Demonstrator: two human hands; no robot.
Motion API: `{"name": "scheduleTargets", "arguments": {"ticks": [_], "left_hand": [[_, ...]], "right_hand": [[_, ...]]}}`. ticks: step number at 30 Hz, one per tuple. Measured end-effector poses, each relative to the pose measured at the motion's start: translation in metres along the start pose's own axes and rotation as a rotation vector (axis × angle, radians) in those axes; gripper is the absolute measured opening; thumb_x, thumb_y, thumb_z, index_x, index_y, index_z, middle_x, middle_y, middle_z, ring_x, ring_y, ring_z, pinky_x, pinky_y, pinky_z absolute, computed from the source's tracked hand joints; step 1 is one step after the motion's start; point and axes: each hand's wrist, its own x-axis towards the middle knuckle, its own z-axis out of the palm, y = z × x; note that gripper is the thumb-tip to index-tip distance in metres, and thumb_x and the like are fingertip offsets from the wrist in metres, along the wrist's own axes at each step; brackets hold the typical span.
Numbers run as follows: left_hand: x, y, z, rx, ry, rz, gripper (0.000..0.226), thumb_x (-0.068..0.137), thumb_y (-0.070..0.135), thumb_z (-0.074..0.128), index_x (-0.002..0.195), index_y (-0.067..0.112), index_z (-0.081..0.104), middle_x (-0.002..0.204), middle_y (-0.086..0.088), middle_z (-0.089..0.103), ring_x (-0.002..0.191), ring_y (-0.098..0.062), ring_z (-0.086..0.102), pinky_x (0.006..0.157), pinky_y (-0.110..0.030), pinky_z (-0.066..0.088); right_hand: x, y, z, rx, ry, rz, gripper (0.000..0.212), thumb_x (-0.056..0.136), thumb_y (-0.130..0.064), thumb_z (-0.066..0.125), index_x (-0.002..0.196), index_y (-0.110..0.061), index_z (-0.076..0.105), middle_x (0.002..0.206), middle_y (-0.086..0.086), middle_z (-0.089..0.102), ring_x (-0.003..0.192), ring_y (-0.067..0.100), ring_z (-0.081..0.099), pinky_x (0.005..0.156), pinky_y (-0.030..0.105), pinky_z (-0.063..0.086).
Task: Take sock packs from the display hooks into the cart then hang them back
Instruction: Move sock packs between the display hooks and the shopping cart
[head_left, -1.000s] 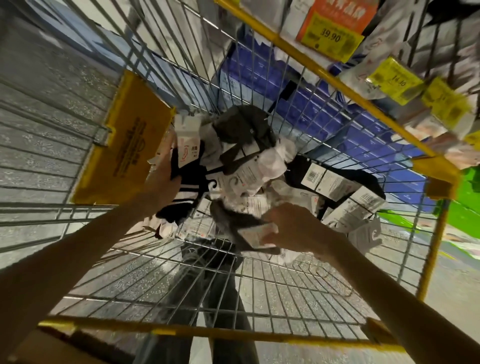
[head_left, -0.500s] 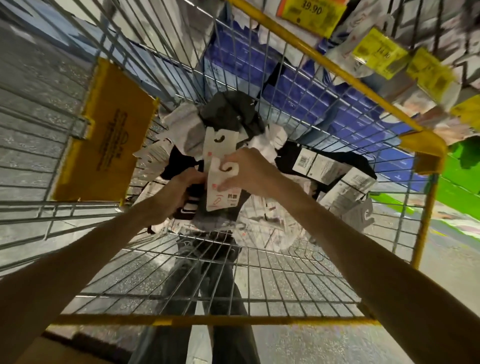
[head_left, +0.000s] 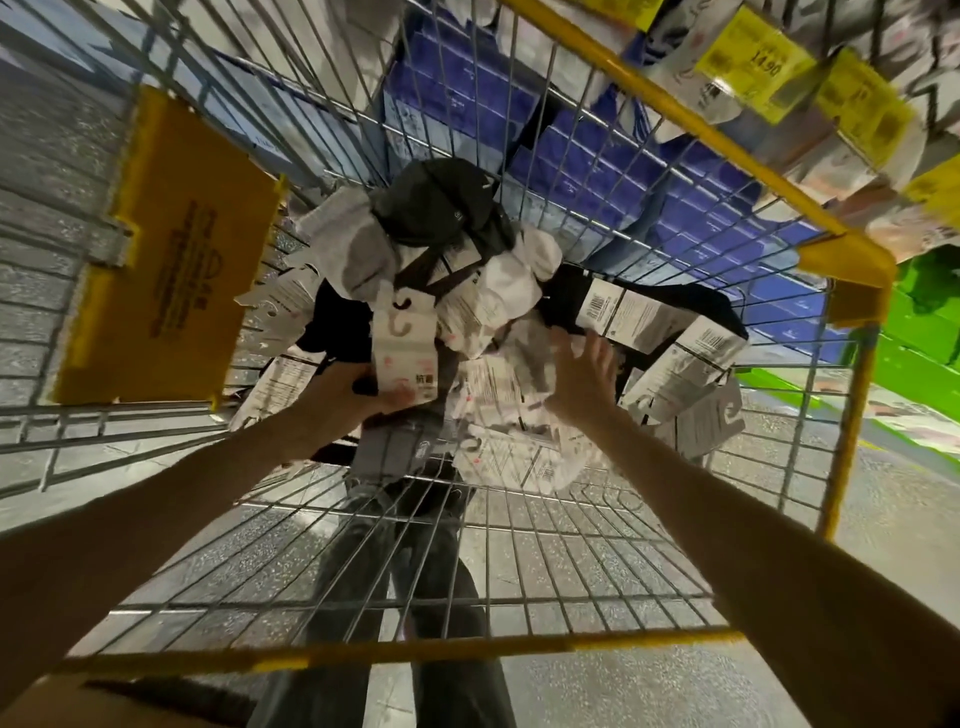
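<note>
A wire cart (head_left: 613, 644) with yellow rims holds a heap of sock packs (head_left: 498, 322), white, grey and black, with white card headers. My left hand (head_left: 348, 395) is shut on a sock pack with a white header card (head_left: 402, 348), held upright above the heap's near left side. My right hand (head_left: 579, 379) hovers over the white packs right of it, fingers spread and holding nothing. A black pack with barcode labels (head_left: 639, 312) lies at the heap's right.
A yellow plastic flap (head_left: 171, 275) hangs on the cart's left wire wall. Display packs with yellow price tags (head_left: 753, 62) hang at the upper right beyond the rim. Blue boxes (head_left: 623, 171) show through the far wall. Dark trousers (head_left: 395, 571) appear below the cart floor.
My right hand has let go of the white-header pack and moved right, opening over the heap. My left hand has taken that pack and holds it upright.
</note>
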Motion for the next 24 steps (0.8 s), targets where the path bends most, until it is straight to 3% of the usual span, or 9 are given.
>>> {"name": "scheduleTargets", "arguments": {"ticks": [2, 4, 6, 8, 11, 14, 18, 20, 24], "left_hand": [[0.002, 0.000, -0.001, 0.061, -0.014, 0.004, 0.035, 0.081, 0.023, 0.079, 0.115, 0.021, 0.070, 0.098, 0.018, 0.069, 0.096, -0.004, 0.064, 0.088, -0.019, 0.049], [0.003, -0.003, -0.002, 0.092, -0.017, 0.000, 0.038, 0.080, 0.026, 0.081, 0.116, 0.017, 0.071, 0.105, 0.010, 0.073, 0.100, -0.009, 0.066, 0.098, -0.033, 0.051], [0.004, -0.005, -0.001, 0.067, -0.013, -0.007, 0.040, 0.079, 0.025, 0.081, 0.117, 0.016, 0.072, 0.111, 0.004, 0.073, 0.106, -0.014, 0.067, 0.103, -0.041, 0.049], [0.005, -0.006, 0.001, 0.056, -0.008, -0.008, 0.040, 0.079, 0.023, 0.081, 0.117, 0.015, 0.071, 0.113, 0.002, 0.073, 0.108, -0.017, 0.066, 0.104, -0.042, 0.048], [0.005, -0.008, 0.003, 0.050, -0.004, -0.010, 0.041, 0.079, 0.022, 0.081, 0.117, 0.014, 0.071, 0.113, 0.000, 0.073, 0.109, -0.019, 0.066, 0.104, -0.044, 0.048], [0.003, -0.006, 0.005, 0.003, 0.000, 0.002, 0.040, 0.080, 0.016, 0.079, 0.119, 0.011, 0.069, 0.106, 0.004, 0.072, 0.104, -0.016, 0.065, 0.100, -0.036, 0.049], [-0.001, 0.006, 0.008, -0.052, 0.037, 0.011, 0.034, 0.082, 0.014, 0.078, 0.114, 0.017, 0.069, 0.095, 0.015, 0.068, 0.090, 0.004, 0.061, 0.079, -0.013, 0.047], [-0.001, 0.012, 0.009, -0.082, 0.041, 0.002, 0.034, 0.082, 0.017, 0.079, 0.115, 0.017, 0.070, 0.099, 0.010, 0.070, 0.092, 0.002, 0.062, 0.082, -0.016, 0.047], [0.000, 0.019, 0.011, -0.160, 0.048, -0.037, 0.039, 0.081, 0.016, 0.079, 0.118, 0.010, 0.070, 0.109, 0.000, 0.072, 0.098, -0.007, 0.065, 0.079, -0.016, 0.047]], "right_hand": [[0.004, 0.014, 0.006, -0.073, -0.132, 0.008, 0.113, 0.076, -0.015, 0.079, 0.154, -0.028, -0.003, 0.159, 0.021, -0.007, 0.145, 0.046, -0.004, 0.118, 0.059, 0.007], [0.010, 0.017, 0.009, -0.119, -0.164, -0.003, 0.122, 0.075, -0.019, 0.081, 0.154, -0.025, -0.011, 0.160, 0.017, -0.010, 0.147, 0.043, -0.006, 0.118, 0.058, 0.006], [0.016, 0.014, 0.012, -0.130, -0.107, -0.044, 0.113, 0.074, -0.025, 0.082, 0.154, -0.019, 0.002, 0.159, 0.016, 0.006, 0.145, 0.042, 0.011, 0.114, 0.056, 0.021], [0.018, 0.012, 0.010, -0.066, 0.055, -0.104, 0.086, 0.074, -0.026, 0.080, 0.143, -0.013, 0.029, 0.145, 0.015, 0.029, 0.133, 0.039, 0.034, 0.099, 0.053, 0.043], [0.020, 0.012, 0.011, -0.012, 0.186, -0.210, 0.057, 0.078, -0.030, 0.075, 0.122, -0.007, 0.046, 0.127, 0.013, 0.045, 0.117, 0.033, 0.045, 0.080, 0.041, 0.048], [0.016, 0.014, 0.014, 0.256, 0.278, -0.214, 0.030, 0.080, -0.021, 0.069, 0.096, -0.009, 0.046, 0.097, 0.006, 0.050, 0.092, 0.024, 0.047, 0.070, 0.030, 0.035], [-0.004, 0.005, -0.010, 0.668, 0.350, -0.120, 0.028, 0.086, -0.016, 0.060, 0.109, -0.002, 0.051, 0.087, 0.010, 0.063, 0.072, 0.026, 0.060, 0.057, 0.035, 0.047], [-0.018, -0.006, -0.033, 0.859, 0.318, -0.134, 0.027, 0.087, -0.015, 0.055, 0.111, -0.005, 0.053, 0.081, 0.005, 0.063, 0.064, 0.017, 0.060, 0.053, 0.035, 0.050], [-0.044, -0.034, -0.087, 1.317, 0.259, -0.319, 0.015, 0.091, 0.004, 0.049, 0.098, -0.006, 0.058, 0.075, -0.004, 0.064, 0.065, 0.005, 0.060, 0.059, 0.020, 0.052]]}}
